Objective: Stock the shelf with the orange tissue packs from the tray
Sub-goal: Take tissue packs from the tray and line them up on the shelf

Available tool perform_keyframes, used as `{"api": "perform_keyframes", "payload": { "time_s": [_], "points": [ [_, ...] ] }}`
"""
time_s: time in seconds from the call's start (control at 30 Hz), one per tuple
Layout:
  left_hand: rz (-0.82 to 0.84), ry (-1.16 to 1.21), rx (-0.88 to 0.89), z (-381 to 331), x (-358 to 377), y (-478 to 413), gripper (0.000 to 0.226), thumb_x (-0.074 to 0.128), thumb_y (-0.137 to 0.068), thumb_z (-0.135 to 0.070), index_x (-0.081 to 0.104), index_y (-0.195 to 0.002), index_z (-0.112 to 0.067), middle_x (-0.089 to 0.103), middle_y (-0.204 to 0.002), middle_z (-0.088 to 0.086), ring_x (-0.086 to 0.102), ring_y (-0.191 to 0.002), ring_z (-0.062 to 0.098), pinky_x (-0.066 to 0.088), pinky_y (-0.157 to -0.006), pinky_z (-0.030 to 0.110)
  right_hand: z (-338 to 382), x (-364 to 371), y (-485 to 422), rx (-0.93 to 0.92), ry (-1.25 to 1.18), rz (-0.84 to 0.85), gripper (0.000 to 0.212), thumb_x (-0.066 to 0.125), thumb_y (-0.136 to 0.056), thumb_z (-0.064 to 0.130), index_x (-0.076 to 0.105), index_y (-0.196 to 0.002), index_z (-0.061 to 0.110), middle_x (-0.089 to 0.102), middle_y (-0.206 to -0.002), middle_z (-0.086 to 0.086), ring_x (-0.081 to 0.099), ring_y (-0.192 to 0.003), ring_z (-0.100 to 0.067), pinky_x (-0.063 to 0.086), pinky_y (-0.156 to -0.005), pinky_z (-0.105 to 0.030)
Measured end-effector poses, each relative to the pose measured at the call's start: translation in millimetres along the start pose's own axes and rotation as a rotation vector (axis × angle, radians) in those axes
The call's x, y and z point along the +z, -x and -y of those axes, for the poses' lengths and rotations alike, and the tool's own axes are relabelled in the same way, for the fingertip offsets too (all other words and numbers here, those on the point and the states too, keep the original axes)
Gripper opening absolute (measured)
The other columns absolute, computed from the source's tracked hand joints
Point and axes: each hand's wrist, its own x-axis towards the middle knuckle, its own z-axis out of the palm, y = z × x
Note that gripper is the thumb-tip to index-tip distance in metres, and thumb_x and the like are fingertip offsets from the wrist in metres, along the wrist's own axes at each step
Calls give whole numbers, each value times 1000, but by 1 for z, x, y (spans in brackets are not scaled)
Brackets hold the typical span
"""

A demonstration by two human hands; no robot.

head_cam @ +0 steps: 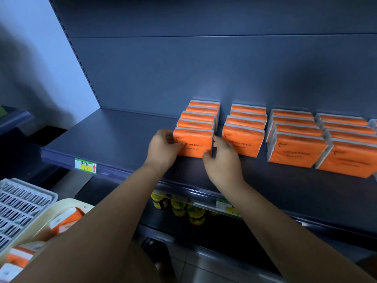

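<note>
Dark blue-grey shop shelving fills our view, and on the upper shelf (98,137) orange tissue packs (295,149) stand upright in rows that run from the back panel (183,74) toward the front edge. The shelf's left part is bare. We hold the front pack (195,145) of the leftmost row between both hands; it stands on the shelf with its "COTTON TISSUE" face toward us, touching the pack behind it, five deep in that row. Our left hand (163,148) grasps the pack's left edge, thumb across the front and fingers curled round the side. Our right hand (222,160) grasps the right edge, its fingers reaching into the narrow gap between this row and the next one, thumb at the lower front corner. A green and yellow price label (85,166) with a red arrow sits on the shelf's front rail, left of our arms. At lower left the cream tray (61,203) holds spare packs (68,218), partly hidden by our left forearm, with a white slotted basket (20,203) just beside it. Yellow-labelled jars (183,208) stand on the lower shelf (224,233) between our forearms
</note>
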Motion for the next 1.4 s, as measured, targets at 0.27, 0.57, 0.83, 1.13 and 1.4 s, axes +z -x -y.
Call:
{"api": "perform_keyframes", "payload": {
  "time_s": [0.27,0.57,0.83,1.13,1.4],
  "points": [
    [43,-53,13,-11,-5,-9,42,60,-103,-28,52,-139,-8,67,-118,4,66,-102,24,48,-78,29,5,-16,8,-12,42,88,40,64,-92,17,60,-131,13,60,-114,-2,58,-109,-21,52,-92,-38],
    [-90,-366,152,-33,-20,22,60,54,-102,-52,45,-144,-11,57,-143,10,58,-125,32,49,-101,44,22,-44,34,18,24,44,46,63,-99,26,56,-142,11,60,-132,-7,55,-123,-24,42,-94,-29],
    [-284,-737,399,-51,-64,87,60,40,-99,-54,58,-133,-8,65,-135,13,51,-137,35,36,-115,53,82,-55,48,-262,20,86,51,49,-104,41,51,-148,14,53,-150,-2,46,-140,-22,37,-112,-35],
    [-543,-809,154,-8,-160,180,71,34,-100,-60,48,-149,-10,49,-157,10,36,-150,33,30,-121,54,186,-13,97,-562,46,298,58,45,-107,44,43,-155,13,42,-161,-5,32,-152,-23,28,-120,-37],
    [-521,-916,-168,85,-226,255,75,28,-99,-62,45,-152,-11,47,-158,10,34,-151,33,27,-123,51,191,101,176,-671,296,603,52,41,-104,50,55,-136,11,60,-136,-9,51,-128,-32,43,-106,-46]
  ]
}}
